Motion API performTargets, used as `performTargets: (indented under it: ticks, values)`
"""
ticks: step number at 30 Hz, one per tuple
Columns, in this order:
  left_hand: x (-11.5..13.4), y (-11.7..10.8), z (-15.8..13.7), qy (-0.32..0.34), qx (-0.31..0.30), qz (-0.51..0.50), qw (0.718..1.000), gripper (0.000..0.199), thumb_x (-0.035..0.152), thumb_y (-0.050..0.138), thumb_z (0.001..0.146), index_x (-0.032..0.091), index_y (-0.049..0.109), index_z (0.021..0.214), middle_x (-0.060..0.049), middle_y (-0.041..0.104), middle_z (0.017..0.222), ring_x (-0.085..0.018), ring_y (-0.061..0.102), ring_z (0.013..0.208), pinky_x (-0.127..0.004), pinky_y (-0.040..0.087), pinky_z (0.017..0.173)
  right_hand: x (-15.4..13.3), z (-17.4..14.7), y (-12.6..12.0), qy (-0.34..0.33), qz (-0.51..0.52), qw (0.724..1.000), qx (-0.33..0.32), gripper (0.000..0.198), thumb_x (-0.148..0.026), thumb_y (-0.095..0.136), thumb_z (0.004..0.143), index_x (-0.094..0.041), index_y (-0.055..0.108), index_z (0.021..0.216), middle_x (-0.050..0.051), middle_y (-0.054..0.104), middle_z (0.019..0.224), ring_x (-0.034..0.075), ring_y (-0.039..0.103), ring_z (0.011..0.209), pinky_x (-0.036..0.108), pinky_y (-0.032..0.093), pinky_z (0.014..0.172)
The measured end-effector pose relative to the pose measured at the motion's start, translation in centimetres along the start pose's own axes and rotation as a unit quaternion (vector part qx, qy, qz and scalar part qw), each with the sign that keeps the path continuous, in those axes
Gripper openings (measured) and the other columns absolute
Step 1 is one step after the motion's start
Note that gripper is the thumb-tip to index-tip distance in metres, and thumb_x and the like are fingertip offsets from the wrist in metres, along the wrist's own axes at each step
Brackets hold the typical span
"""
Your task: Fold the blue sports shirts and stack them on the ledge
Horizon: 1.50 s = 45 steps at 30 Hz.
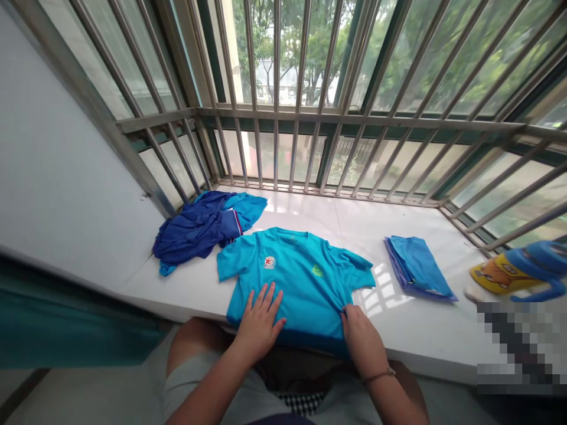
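Observation:
A turquoise T-shirt [296, 277] lies front up on the white window ledge, collar toward the window, its hem over the near edge. It bears a red star badge on one side of the chest and a green mark on the other. My left hand [262, 321] rests flat on the lower part of the shirt, fingers spread. At the shirt's right side edge, my right hand [361, 336] pinches the fabric between thumb and fingers. A bracelet circles the right wrist.
Crumpled dark blue and turquoise clothes [195, 233] lie at the left of the ledge [310, 206]. Folded blue garments [419, 268] are stacked on the right. A blue and yellow bottle [509, 271] is farther right. Metal bars [301, 118] line the windows behind.

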<state>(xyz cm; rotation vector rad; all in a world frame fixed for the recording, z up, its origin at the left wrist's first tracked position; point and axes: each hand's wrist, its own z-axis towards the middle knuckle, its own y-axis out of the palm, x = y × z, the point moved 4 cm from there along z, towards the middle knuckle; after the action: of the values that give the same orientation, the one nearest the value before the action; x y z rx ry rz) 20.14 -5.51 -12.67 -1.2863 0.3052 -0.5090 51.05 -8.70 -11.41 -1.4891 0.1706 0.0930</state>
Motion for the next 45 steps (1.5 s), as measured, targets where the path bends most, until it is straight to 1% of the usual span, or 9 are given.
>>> performTargets:
  ticks: [11,17,24,27,31,35,41,43,45]
  values:
    - [0.4,-1.9,-4.3,0.056,-0.024,-0.091,0.994,0.056,0.039,0.054,0.112,0.033,0.047,0.167,-0.005,0.045,0.174,-0.030,0.047,0.157,-0.056,0.042,0.128,3.3,-5.3,0.0,0.005,0.027,0.989,-0.145,0.019,-0.023,0.045,0.105,-0.023,0.063,0.102,0.009,0.075,0.099,0.024,0.075,0.087,0.032,0.042,0.071]
    - [-0.1,-2.6,-4.2,0.044,-0.032,-0.158,0.986,0.044,0.038,0.055,0.111,0.033,0.061,0.154,-0.005,0.057,0.166,-0.029,0.057,0.149,-0.053,0.052,0.123,4.1,-4.9,-1.9,0.023,0.017,0.981,-0.192,0.014,-0.024,0.052,0.104,-0.024,0.065,0.097,0.008,0.077,0.099,0.026,0.076,0.092,0.032,0.042,0.072]
    - [-11.3,-3.3,-1.0,-0.196,0.110,-0.106,0.969,0.044,0.027,0.041,0.107,0.019,0.067,0.142,-0.017,0.066,0.149,-0.034,0.060,0.141,-0.055,0.049,0.122,1.6,-1.1,-4.1,-0.014,0.034,0.999,-0.012,0.025,-0.035,0.049,0.109,-0.023,0.071,0.109,0.011,0.077,0.104,0.029,0.073,0.097,0.040,0.052,0.087]
    - [-16.0,-3.2,0.1,-0.305,0.068,-0.033,0.949,0.052,0.037,0.053,0.101,0.011,0.062,0.145,-0.025,0.061,0.152,-0.040,0.054,0.145,-0.057,0.046,0.122,-0.3,1.1,-2.9,-0.079,0.040,0.993,0.083,0.035,-0.041,0.050,0.109,-0.021,0.071,0.128,0.016,0.073,0.133,0.033,0.067,0.125,0.047,0.051,0.109]
    - [-18.8,-3.9,2.3,-0.356,-0.039,-0.031,0.933,0.037,0.042,0.062,0.096,0.016,0.072,0.119,-0.021,0.068,0.142,-0.040,0.061,0.132,-0.050,0.051,0.110,-1.3,3.7,0.2,-0.078,0.018,0.993,0.085,0.050,-0.047,0.049,0.109,-0.022,0.064,0.149,0.015,0.056,0.164,0.036,0.048,0.154,0.059,0.038,0.125]
    - [-18.5,-7.1,5.3,-0.336,-0.047,-0.174,0.924,0.020,0.038,0.057,0.098,0.022,0.068,0.102,-0.009,0.078,0.107,-0.029,0.071,0.103,-0.038,0.055,0.093,-1.2,4.6,1.3,-0.043,0.009,0.998,0.046,0.054,-0.049,0.045,0.110,-0.024,0.061,0.155,0.012,0.049,0.170,0.034,0.040,0.160,0.061,0.028,0.131]
    - [-14.6,-14.4,10.2,-0.190,0.044,-0.488,0.851,0.041,0.060,0.062,0.098,0.023,0.061,0.116,-0.002,0.075,0.094,-0.021,0.070,0.084,-0.030,0.056,0.077,-1.2,4.5,0.7,-0.037,0.004,0.999,0.020,0.054,-0.048,0.044,0.111,-0.024,0.059,0.158,0.011,0.045,0.173,0.033,0.038,0.162,0.060,0.026,0.132]
    - [-14.4,-15.3,11.6,-0.176,0.012,-0.456,0.872,0.038,0.056,0.061,0.100,0.023,0.062,0.119,-0.004,0.077,0.098,-0.023,0.072,0.086,-0.032,0.056,0.079,-1.2,4.5,0.7,-0.036,0.004,0.999,0.018,0.054,-0.047,0.045,0.111,-0.024,0.058,0.158,0.010,0.045,0.174,0.033,0.038,0.162,0.060,0.026,0.132]
    - [-15.6,-14.8,12.5,-0.219,-0.048,-0.290,0.930,0.028,0.042,0.056,0.103,0.023,0.064,0.120,-0.006,0.078,0.099,-0.025,0.073,0.090,-0.033,0.055,0.083,-1.3,4.5,0.8,-0.037,0.005,0.999,0.019,0.054,-0.048,0.045,0.111,-0.024,0.058,0.158,0.011,0.045,0.174,0.033,0.038,0.162,0.060,0.026,0.132]
